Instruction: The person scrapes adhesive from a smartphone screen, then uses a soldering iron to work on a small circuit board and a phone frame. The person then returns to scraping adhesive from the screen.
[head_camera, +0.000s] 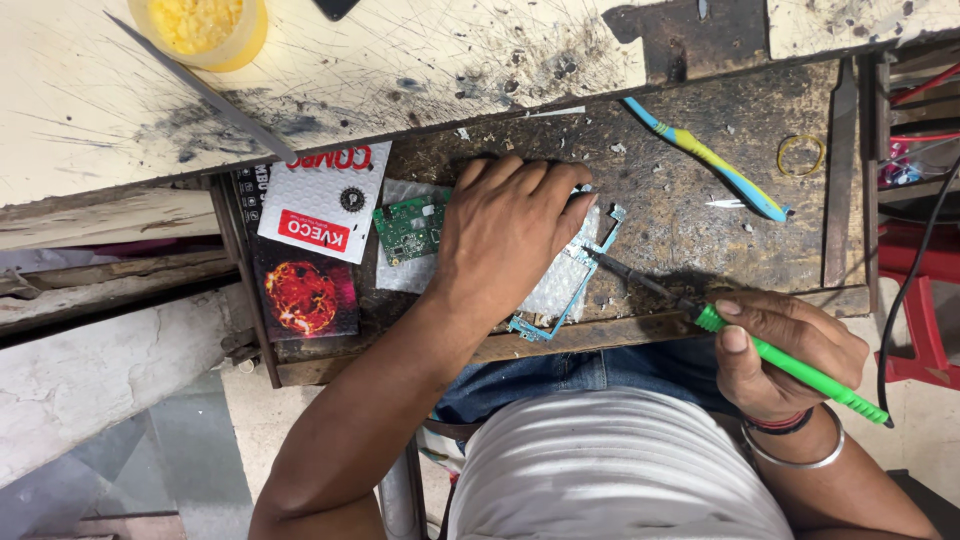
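Your left hand (510, 235) lay flat, palm down, on the blue-framed circuit board (560, 290), which rested on a scrap of bubble wrap (400, 272) near the front edge of the worn wooden counter (700, 200). Those fingers were spread and pressing rather than curled around anything, so the board was pinned, not gripped. Your right hand (785, 350) was closed around the green handle of the soldering iron (790, 365), thumb on top near the collar. The iron's long axis ran from near right to far left, its dark tip (600, 258) reaching the board's right edge just beside the fingertips of your left hand. So the board lay to the left of the right hand and slightly farther away, straight along the line of the iron. The left hand was the nearer one, already on it.

A smaller green circuit board (410, 228) sat just left of your left wrist, partly on the wrap, next to a white packet (325, 200) and a dark card with a red ball printed on it (302, 297). A blue and yellow toothbrush (710, 160) lay well apart at the far right, and a yellow tub (200, 30) stood at the far left
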